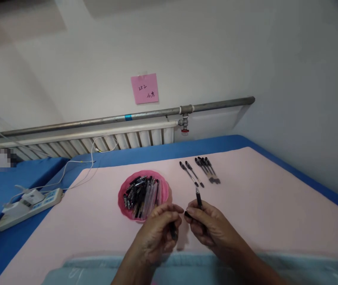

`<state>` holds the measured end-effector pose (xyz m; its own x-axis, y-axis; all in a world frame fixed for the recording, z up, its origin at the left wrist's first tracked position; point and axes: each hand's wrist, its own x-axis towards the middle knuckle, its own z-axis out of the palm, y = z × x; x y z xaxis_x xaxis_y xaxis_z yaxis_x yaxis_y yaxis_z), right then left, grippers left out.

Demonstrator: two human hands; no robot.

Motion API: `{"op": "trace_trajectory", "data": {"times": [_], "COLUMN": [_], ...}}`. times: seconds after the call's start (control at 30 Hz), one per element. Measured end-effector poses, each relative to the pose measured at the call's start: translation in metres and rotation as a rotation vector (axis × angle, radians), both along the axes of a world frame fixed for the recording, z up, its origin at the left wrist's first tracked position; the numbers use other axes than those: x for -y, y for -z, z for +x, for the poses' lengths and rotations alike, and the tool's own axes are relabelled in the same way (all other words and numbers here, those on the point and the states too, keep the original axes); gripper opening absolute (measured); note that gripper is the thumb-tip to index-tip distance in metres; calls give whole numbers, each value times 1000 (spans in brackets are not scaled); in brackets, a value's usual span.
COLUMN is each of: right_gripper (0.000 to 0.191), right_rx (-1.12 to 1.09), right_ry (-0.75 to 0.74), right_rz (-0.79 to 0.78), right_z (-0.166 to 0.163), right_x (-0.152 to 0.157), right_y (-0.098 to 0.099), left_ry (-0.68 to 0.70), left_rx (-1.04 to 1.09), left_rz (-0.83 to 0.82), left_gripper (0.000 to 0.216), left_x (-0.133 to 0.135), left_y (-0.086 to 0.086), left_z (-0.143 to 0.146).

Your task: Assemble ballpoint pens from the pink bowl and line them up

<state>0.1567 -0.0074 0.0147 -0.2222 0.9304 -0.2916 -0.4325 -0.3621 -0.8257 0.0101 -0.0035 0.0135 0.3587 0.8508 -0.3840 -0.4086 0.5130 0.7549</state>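
My left hand [157, 229] is closed around a small dark pen part, held low over the pink mat [261, 206]. My right hand [207, 225] pinches a black pen [198, 198] whose tip points up and away. The fingertips of both hands nearly touch. Just beyond my left hand, a pink bowl [164, 196] holds several black pens and pen parts. Farther back on the mat, a row of several assembled black pens [200, 172] lies side by side.
A white power strip [29, 204] with cables lies on the blue table cover [5, 186] at left. A radiator [103, 142] and a metal pipe [157, 113] run along the wall, under a pink note [144, 88]. A light blue cloth [192, 269] lies at the near edge.
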Motion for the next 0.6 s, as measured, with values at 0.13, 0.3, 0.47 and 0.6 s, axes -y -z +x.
{"op": "trace_trajectory", "data": {"times": [0.13,0.3,0.47,0.6], "right_gripper": [29,32,36,37], "right_rx": [7,68,110,103], "right_ry": [67,83,42,36], "right_rz": [-8,-13,0,15], "right_z": [-4,-6,-8,-7], "right_x": [1,1,0,0], "right_y": [4,9,16,15], "left_ry": [-73,-64,-114,-118], "left_rx": [-122,-154,-146,-89], "left_rz": [69,113,97,71], "left_gripper": [25,31,30,26], "left_x": [5,5,4,5], "left_y": [8,12,11,9], "left_z": [11,14,15,13]}}
